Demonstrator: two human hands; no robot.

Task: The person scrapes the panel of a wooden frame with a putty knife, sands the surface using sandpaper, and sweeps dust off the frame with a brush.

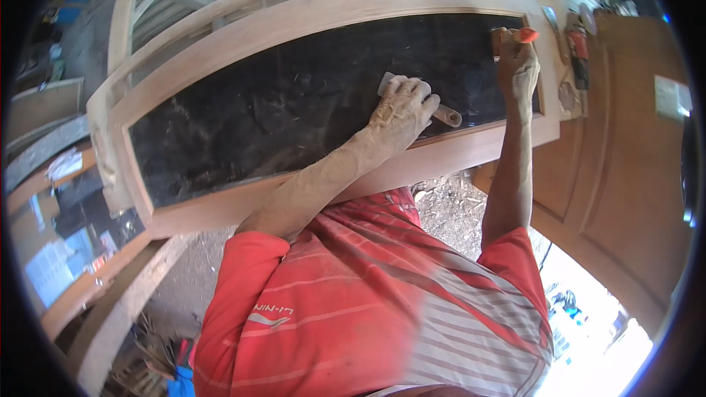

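Note:
A wooden frame (353,0) with a black panel (279,103) set in it lies before me, scuffed with pale dust marks. My left hand (403,112) rests over the middle of the panel, its fingers closed around a putty knife. The knife's handle (447,115), with a hole in its end, sticks out to the right. At the panel's right end, my right hand (519,73) is closed on a tool with an orange-red handle end (526,34). A brown piece (501,44) shows beside those fingers; the tool's working end is hidden.
A red and black power tool (578,55) lies beyond the frame's right end. A brown panelled door (625,147) stands at the right. Papers (59,268) lie on a surface at the left. Wooden beams (129,309) stand below the frame's left end, above a littered floor.

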